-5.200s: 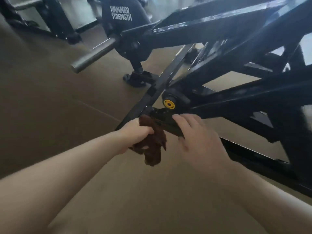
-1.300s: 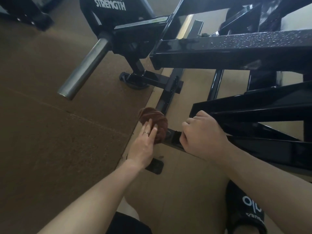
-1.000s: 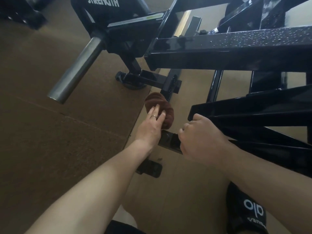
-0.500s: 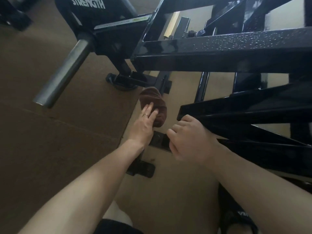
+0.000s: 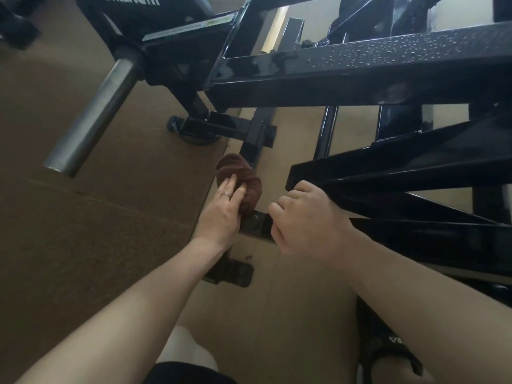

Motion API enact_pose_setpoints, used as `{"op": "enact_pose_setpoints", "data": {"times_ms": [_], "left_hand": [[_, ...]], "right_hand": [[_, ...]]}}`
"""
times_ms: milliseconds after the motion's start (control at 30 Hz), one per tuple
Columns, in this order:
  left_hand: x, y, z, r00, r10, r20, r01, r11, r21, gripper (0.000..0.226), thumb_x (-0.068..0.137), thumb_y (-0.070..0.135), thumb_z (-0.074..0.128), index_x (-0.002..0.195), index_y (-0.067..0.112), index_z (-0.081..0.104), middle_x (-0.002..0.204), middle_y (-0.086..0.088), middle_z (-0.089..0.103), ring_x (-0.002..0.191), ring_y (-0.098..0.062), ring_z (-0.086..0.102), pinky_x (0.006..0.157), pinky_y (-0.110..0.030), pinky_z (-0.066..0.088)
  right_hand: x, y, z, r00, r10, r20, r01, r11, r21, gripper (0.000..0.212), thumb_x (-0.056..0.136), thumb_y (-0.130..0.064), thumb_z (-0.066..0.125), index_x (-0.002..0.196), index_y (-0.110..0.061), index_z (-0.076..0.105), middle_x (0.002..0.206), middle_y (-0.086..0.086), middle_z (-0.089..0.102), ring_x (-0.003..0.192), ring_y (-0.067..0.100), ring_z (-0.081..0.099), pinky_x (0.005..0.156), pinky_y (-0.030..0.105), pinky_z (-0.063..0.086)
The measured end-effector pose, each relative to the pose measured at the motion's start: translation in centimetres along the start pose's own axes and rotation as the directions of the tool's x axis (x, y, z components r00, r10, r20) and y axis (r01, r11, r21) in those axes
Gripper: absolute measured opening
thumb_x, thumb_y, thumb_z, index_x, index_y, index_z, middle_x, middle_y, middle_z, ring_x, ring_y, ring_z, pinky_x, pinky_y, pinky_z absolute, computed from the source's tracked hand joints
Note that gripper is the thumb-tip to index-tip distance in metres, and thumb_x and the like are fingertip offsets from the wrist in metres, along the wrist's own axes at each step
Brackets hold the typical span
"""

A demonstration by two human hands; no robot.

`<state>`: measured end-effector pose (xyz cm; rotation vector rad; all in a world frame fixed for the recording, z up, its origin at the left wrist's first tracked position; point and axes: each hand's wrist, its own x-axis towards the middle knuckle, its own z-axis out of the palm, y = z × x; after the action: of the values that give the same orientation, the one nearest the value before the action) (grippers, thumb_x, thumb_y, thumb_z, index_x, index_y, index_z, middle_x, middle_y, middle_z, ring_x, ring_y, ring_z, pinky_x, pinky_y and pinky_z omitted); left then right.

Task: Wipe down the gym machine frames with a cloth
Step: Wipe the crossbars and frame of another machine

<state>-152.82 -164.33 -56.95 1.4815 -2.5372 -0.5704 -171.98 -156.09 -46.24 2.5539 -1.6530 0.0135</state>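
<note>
My left hand (image 5: 221, 212) presses a bunched brown cloth (image 5: 245, 177) with straight fingers onto the low black floor rail (image 5: 256, 134) of the gym machine frame. My right hand (image 5: 307, 217) hovers just right of it, fingers loosely curled and nothing in its grasp, with the thumb by the end of a slanted black beam (image 5: 388, 164). A wide black crossbeam (image 5: 360, 70), speckled with water drops, runs across above both hands.
A steel weight peg (image 5: 91, 117) sticks out at the upper left. A black pad with white lettering (image 5: 133, 12) is above it. A frame foot (image 5: 194, 128) and a small black plate (image 5: 230, 273) sit on the tan floor. My knee and sandalled foot (image 5: 388, 345) are below.
My left hand slid the cloth forward along the floor rail, then drew it slightly back toward me. My right hand's fist has loosened and lifted off the low rail.
</note>
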Motion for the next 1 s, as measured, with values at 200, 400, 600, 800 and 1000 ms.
{"op": "enact_pose_setpoints", "data": {"times_ms": [200,400,600,800,1000], "left_hand": [[8.3,1.5,0.3,0.999,-0.041,-0.009,0.041,0.999,-0.005,0.057,0.103,0.009,0.049,0.157,0.021,0.034,0.169,-0.004,0.016,0.156,-0.026,0.012,0.123,-0.046,0.028],[1.3,0.3,1.0,0.999,0.005,-0.037,-0.008,0.998,-0.063,0.058,0.101,0.009,0.054,0.156,0.018,0.037,0.168,-0.005,0.021,0.156,-0.026,0.015,0.122,-0.047,0.031],[-10.0,-1.1,1.7,0.994,-0.090,-0.060,0.084,0.992,-0.095,0.060,0.099,0.002,0.059,0.155,0.014,0.040,0.165,-0.007,0.028,0.154,-0.024,0.022,0.119,-0.047,0.036],[-16.4,0.7,2.4,0.990,-0.140,-0.028,0.140,0.990,0.004,0.072,0.089,-0.004,0.068,0.153,0.016,0.043,0.166,-0.004,0.024,0.155,-0.023,0.019,0.120,-0.036,0.021],[-17.0,0.6,2.4,0.991,-0.125,-0.052,0.124,0.992,-0.018,0.067,0.089,-0.005,0.066,0.151,0.014,0.047,0.165,-0.008,0.029,0.153,-0.026,0.025,0.119,-0.040,0.032]], "right_hand": [[-0.2,0.3,0.6,1.000,0.007,-0.013,-0.007,1.000,0.029,0.035,0.095,-0.033,0.042,0.073,-0.018,0.064,0.066,-0.001,0.066,0.058,0.019,0.059,0.077,0.037,0.049],[-0.1,0.4,0.1,1.000,0.002,0.027,-0.002,1.000,0.023,0.028,0.095,-0.035,0.049,0.079,-0.020,0.067,0.073,-0.003,0.070,0.066,0.019,0.064,0.081,0.037,0.050],[-0.1,0.1,-0.7,0.998,0.037,0.056,-0.039,0.998,0.049,0.032,0.098,-0.034,0.038,0.084,-0.021,0.065,0.077,-0.006,0.067,0.073,0.016,0.063,0.087,0.036,0.047],[-0.1,-0.2,-1.1,0.996,0.060,0.066,-0.062,0.998,0.018,0.032,0.100,-0.038,0.040,0.085,-0.022,0.063,0.077,-0.008,0.066,0.073,0.014,0.062,0.091,0.034,0.047],[0.0,-0.2,-1.0,0.997,0.062,0.046,-0.062,0.998,-0.009,0.033,0.099,-0.038,0.039,0.083,-0.022,0.062,0.072,-0.007,0.063,0.068,0.014,0.060,0.089,0.034,0.048]]}}
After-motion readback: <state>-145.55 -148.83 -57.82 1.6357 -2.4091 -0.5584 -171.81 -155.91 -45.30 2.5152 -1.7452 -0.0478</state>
